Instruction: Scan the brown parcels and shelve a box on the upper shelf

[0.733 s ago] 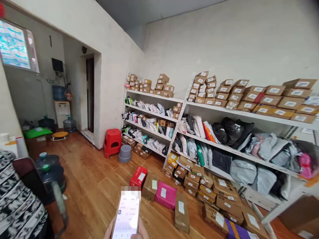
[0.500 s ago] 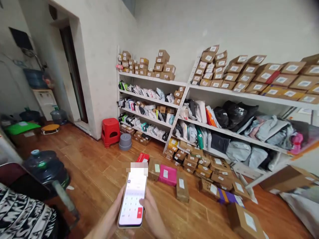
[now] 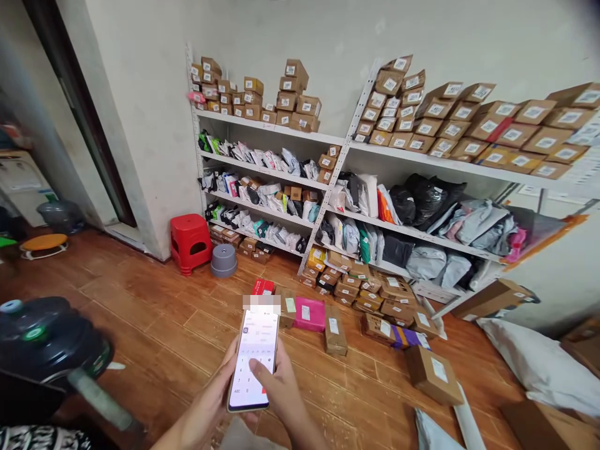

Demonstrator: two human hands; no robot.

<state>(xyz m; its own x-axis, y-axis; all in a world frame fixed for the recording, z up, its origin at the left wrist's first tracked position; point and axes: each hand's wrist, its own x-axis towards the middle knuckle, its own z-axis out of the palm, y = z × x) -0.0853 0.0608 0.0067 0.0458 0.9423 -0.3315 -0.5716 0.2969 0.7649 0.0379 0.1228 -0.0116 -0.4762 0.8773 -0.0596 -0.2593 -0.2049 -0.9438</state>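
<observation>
A smartphone (image 3: pixel 244 392) is held upright in front of me, its lit screen showing a number keypad with a red key at lower right. My left hand (image 3: pixel 224 381) is wrapped around the phone's left edge. My right hand (image 3: pixel 280 378) grips the right edge, and its thumb lies over the upper middle of the keypad. The top of the screen is blurred out. Beyond the phone, a red box (image 3: pixel 263 287), a pink parcel (image 3: pixel 309 314) and a brown carton (image 3: pixel 335 331) lie on the wooden floor.
White shelves (image 3: pixel 276 129) along the wall hold many labelled cartons and bagged parcels. A red stool (image 3: pixel 190 240) and a grey stool (image 3: pixel 224 260) stand left of them. A large water bottle (image 3: pixel 47 344) is at left. More cartons (image 3: pixel 434 375) and a white sack (image 3: pixel 529 356) lie at right.
My view has turned to the right and moved closer to the shelves. The right thumb has moved from the keypad's right side to its upper middle. Both hands still hold the smartphone.
</observation>
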